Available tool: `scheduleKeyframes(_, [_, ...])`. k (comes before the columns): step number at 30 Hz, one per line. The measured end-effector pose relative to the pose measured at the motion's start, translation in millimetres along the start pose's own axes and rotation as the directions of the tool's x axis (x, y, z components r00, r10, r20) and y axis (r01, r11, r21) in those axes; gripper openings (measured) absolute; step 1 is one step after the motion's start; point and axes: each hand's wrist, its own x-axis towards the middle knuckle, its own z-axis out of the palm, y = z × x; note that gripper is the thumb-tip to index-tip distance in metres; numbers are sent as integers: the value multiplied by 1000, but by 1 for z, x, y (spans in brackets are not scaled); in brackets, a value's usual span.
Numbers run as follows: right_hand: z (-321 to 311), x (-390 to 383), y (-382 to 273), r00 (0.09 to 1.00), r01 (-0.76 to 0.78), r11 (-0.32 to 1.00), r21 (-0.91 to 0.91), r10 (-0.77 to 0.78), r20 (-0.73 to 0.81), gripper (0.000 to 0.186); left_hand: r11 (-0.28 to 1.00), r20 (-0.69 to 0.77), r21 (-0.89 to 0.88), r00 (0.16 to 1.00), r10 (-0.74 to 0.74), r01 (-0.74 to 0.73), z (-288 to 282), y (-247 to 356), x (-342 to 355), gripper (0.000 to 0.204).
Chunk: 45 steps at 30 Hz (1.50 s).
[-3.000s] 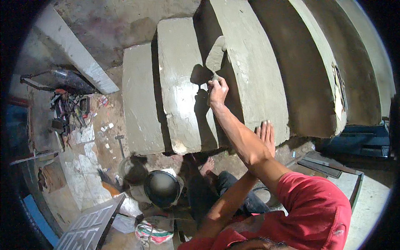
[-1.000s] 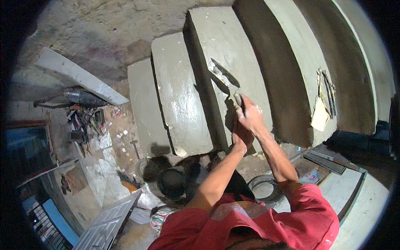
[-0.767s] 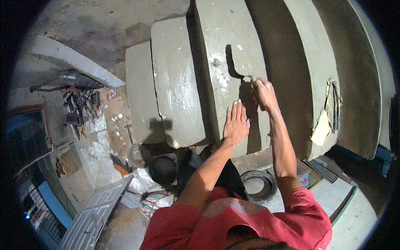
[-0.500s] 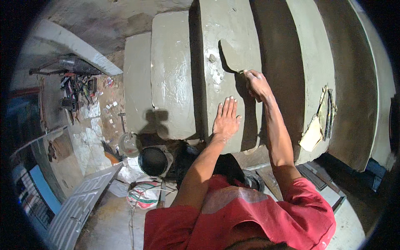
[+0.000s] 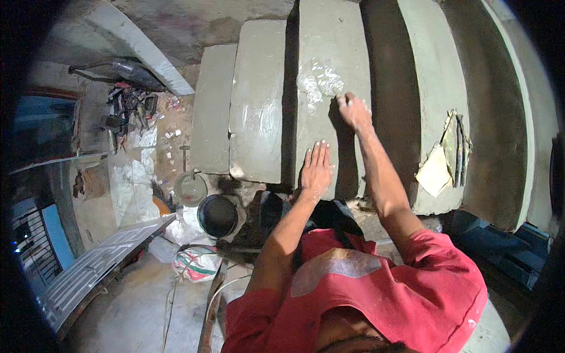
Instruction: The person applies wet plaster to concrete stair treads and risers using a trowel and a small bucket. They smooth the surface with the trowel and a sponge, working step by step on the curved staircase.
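My left hand (image 5: 317, 172) lies flat on a grey, freshly plastered step (image 5: 315, 126), fingers stretched out and together. Farther up the same step, my right hand (image 5: 355, 113) is closed around the handle of a trowel, most of which the fist hides. Its blade (image 5: 331, 82) is coated in grey mortar and hard to tell from the shiny wet patch (image 5: 311, 88) beside it.
Smooth, wet steps (image 5: 258, 106) descend to the left; others rise to the right. Pale, flat-bladed tools (image 5: 437, 170) lie on a right-hand step. Below left are a black bucket (image 5: 217, 216), a round pan (image 5: 190, 189), a striped sack (image 5: 197, 262) and a leaning white panel (image 5: 109, 265).
My right hand has turned the trowel down, so its blade no longer stands out above the step. My left hand stays flat on the step. The whole view has shifted slightly.
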Motion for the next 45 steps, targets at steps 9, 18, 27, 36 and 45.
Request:
scheduleKeyframes(9, [34, -90, 26, 983, 144, 985, 94, -153, 102, 59, 995, -13, -96, 1000, 21, -23, 5, -6, -40, 73])
scheduleKeyframes(18, [13, -6, 11, 997, -19, 999, 40, 22, -70, 58, 996, 66, -82, 997, 38, -32, -6, -9, -77, 73])
scheduleKeyframes(27, [39, -102, 35, 980, 133, 984, 121, -149, 130, 60, 997, 53, -62, 998, 42, -38, -8, -16, -77, 71])
scheduleKeyframes(36, [26, -109, 37, 998, 11, 998, 54, -15, 62, 59, 999, 100, -16, 994, 52, -51, -6, -13, -100, 74])
scheduleKeyframes(45, [40, -169, 43, 990, 84, 987, 138, -99, 103, 62, 998, 75, -9, 995, 70, -69, -15, -12, -112, 74])
